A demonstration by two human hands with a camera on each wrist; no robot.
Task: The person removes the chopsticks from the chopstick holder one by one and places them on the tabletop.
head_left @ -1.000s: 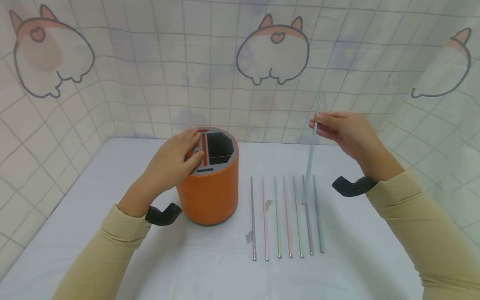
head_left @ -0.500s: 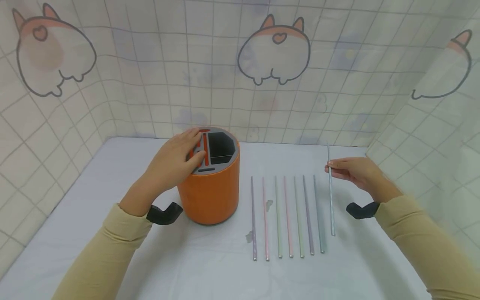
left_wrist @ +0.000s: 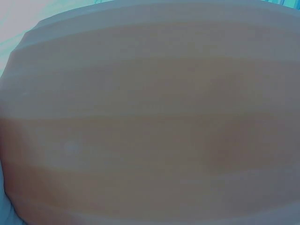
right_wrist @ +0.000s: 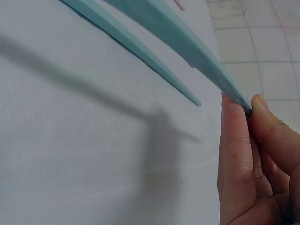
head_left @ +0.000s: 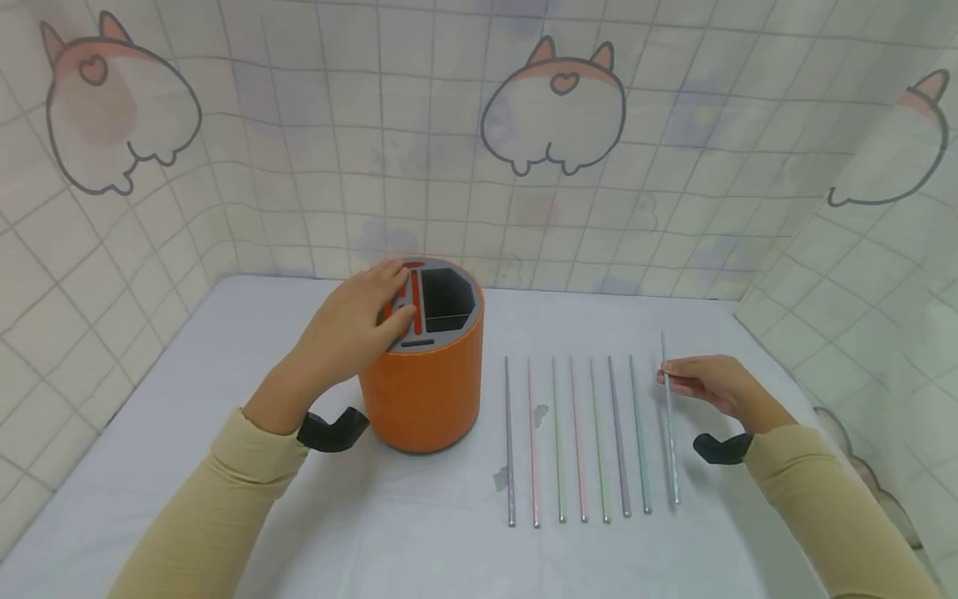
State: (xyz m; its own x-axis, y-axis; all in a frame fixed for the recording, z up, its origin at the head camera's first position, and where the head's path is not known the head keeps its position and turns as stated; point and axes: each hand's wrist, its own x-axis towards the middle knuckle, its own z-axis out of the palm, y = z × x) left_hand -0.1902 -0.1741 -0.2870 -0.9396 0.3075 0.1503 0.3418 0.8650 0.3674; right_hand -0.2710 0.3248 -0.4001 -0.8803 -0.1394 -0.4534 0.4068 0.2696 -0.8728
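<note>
My left hand (head_left: 352, 320) rests on the left side of an orange cylindrical utensil holder (head_left: 427, 399), fingers over its grey slotted top. Above the table at the right, my right hand (head_left: 714, 387) pinches a light blue chopstick (head_left: 671, 449) near its upper end. In the right wrist view, thumb and fingertips of that hand hold the chopstick, and its shadow falls on the white cloth. Just left of it lies another blue chopstick (head_left: 641, 441), the last of a parallel row that includes a green chopstick (head_left: 600, 441) and a purple chopstick (head_left: 510, 441).
The white-covered table (head_left: 419, 541) has small grey patches near the left end of the row. Behind stands a light grid-patterned curtain (head_left: 337, 125) with cartoon animals. The left wrist view is filled by a blurred, skin-toned surface.
My right hand has moved right and down, bringing the blue chopstick from over the row to its right side, roughly parallel with the others. The left hand stays on the holder.
</note>
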